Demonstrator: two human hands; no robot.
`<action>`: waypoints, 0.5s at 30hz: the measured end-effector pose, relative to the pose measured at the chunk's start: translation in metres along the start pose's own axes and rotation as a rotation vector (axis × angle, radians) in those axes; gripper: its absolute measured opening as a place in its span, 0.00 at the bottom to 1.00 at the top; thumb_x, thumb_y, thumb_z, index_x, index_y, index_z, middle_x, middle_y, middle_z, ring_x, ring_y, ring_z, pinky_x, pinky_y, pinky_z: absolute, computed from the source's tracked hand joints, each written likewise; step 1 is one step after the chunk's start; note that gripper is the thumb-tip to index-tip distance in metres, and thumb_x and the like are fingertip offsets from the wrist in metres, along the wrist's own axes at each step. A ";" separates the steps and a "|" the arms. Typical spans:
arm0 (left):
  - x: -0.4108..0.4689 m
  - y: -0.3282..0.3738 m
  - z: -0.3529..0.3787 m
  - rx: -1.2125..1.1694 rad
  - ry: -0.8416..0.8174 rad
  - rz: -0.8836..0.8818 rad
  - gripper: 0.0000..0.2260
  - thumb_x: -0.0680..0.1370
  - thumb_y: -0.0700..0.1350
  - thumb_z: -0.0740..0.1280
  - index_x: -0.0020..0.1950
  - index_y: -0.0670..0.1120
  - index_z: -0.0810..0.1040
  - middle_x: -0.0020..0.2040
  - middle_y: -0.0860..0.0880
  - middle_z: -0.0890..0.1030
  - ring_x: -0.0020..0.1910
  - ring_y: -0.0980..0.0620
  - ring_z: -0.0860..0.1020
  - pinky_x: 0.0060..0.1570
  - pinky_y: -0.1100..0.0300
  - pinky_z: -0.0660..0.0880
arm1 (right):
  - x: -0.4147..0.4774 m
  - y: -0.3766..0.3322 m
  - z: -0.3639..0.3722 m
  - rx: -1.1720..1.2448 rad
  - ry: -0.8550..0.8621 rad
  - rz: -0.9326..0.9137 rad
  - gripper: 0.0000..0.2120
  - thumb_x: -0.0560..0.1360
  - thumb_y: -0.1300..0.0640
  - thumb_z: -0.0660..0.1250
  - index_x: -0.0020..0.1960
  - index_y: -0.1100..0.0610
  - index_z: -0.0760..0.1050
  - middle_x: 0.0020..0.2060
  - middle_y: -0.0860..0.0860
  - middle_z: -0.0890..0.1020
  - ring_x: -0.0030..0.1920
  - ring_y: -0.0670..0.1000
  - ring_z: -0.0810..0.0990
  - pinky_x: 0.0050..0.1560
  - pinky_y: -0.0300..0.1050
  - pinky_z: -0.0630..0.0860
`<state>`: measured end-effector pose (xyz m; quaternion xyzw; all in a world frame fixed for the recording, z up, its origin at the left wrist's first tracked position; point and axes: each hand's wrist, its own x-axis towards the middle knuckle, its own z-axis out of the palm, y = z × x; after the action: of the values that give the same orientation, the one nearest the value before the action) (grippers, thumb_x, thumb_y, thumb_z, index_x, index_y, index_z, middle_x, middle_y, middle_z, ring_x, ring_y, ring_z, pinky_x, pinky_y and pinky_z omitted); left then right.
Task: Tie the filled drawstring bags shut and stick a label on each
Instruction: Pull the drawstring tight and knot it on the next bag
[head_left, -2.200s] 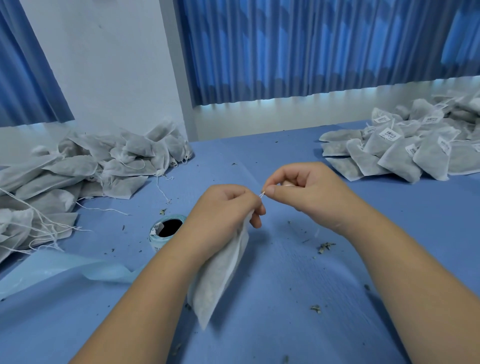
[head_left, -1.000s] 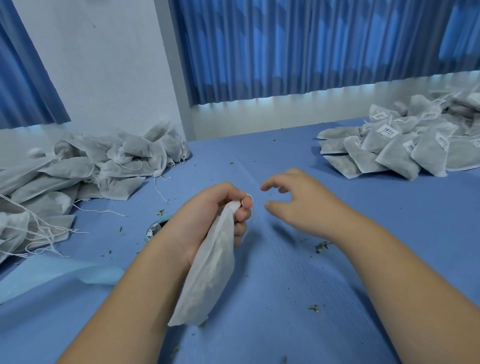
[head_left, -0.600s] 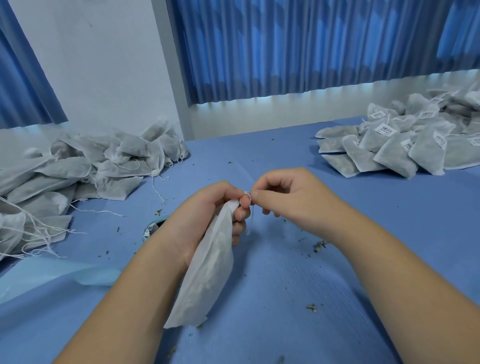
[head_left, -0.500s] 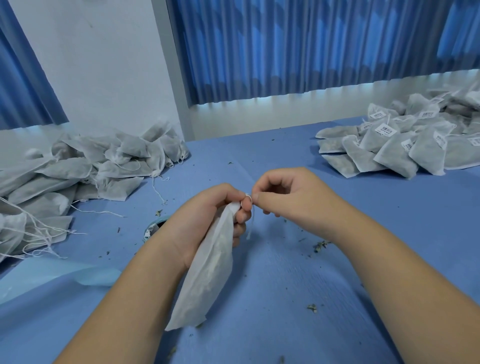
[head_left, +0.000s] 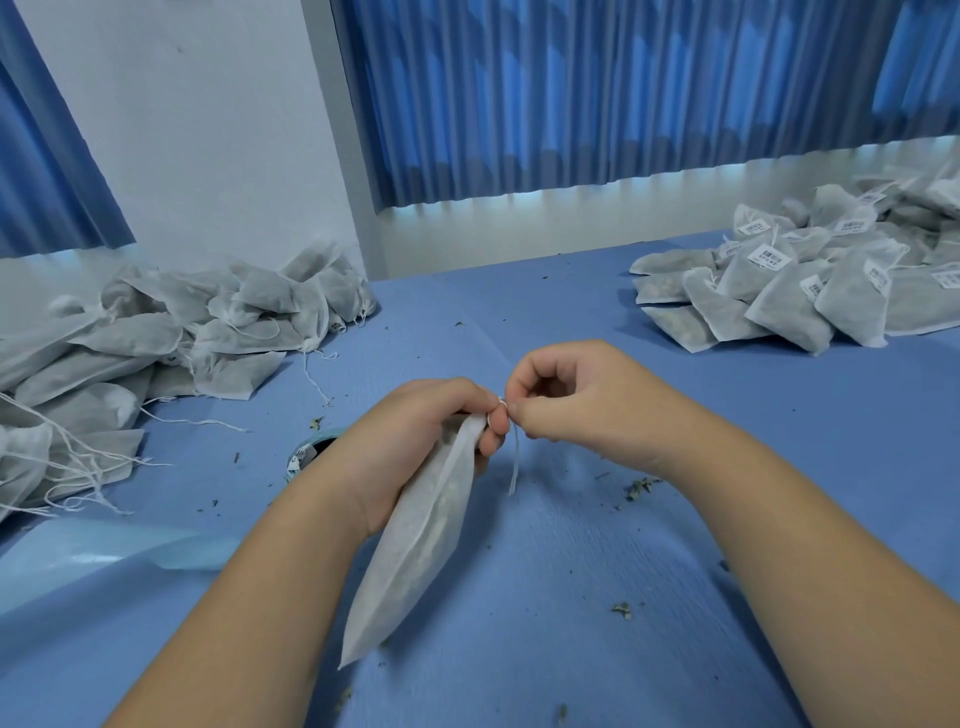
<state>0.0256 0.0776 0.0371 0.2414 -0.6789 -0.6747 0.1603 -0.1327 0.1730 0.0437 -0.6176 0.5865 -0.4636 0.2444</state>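
Observation:
My left hand (head_left: 415, 436) grips the gathered neck of a white filled drawstring bag (head_left: 421, 540), which hangs down toward the blue table (head_left: 649, 597) with its bottom corner near the surface. The drawstring (head_left: 515, 457) is looped round my left fingertip, and a loose end dangles below. My right hand (head_left: 576, 400) pinches the string right at the left fingertips. A label roll (head_left: 306, 452) lies on the table behind my left wrist, mostly hidden.
A heap of unlabelled bags (head_left: 156, 343) with loose strings lies at the left. A pile of labelled bags (head_left: 810, 286) sits at the back right. A pale blue backing strip (head_left: 104, 545) trails across the near left. Dried herb crumbs dot the cloth.
My right hand let go and opened about a second ago, then came back and pinched the string at my left fingertips. The bag has stayed hanging from my left hand.

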 end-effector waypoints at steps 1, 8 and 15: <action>0.000 0.000 0.000 0.007 0.003 0.004 0.08 0.68 0.49 0.66 0.32 0.47 0.78 0.30 0.49 0.74 0.25 0.53 0.69 0.24 0.64 0.68 | 0.000 0.000 0.000 0.000 -0.007 0.004 0.04 0.70 0.59 0.68 0.37 0.53 0.79 0.30 0.46 0.78 0.34 0.44 0.74 0.40 0.43 0.72; -0.001 0.001 0.003 0.034 0.021 0.024 0.08 0.70 0.48 0.64 0.32 0.47 0.78 0.31 0.49 0.74 0.25 0.53 0.70 0.25 0.64 0.68 | 0.002 0.002 -0.001 -0.013 -0.015 0.022 0.04 0.67 0.54 0.66 0.37 0.51 0.79 0.31 0.46 0.80 0.35 0.45 0.76 0.42 0.46 0.75; -0.008 0.005 0.008 0.062 0.028 0.042 0.08 0.69 0.46 0.64 0.32 0.45 0.77 0.31 0.48 0.74 0.25 0.53 0.69 0.26 0.65 0.68 | 0.002 0.003 -0.001 -0.025 -0.021 0.021 0.03 0.66 0.55 0.66 0.37 0.52 0.79 0.31 0.47 0.80 0.35 0.46 0.76 0.44 0.52 0.77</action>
<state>0.0276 0.0888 0.0427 0.2413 -0.7020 -0.6465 0.1761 -0.1352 0.1710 0.0425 -0.6193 0.5959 -0.4473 0.2475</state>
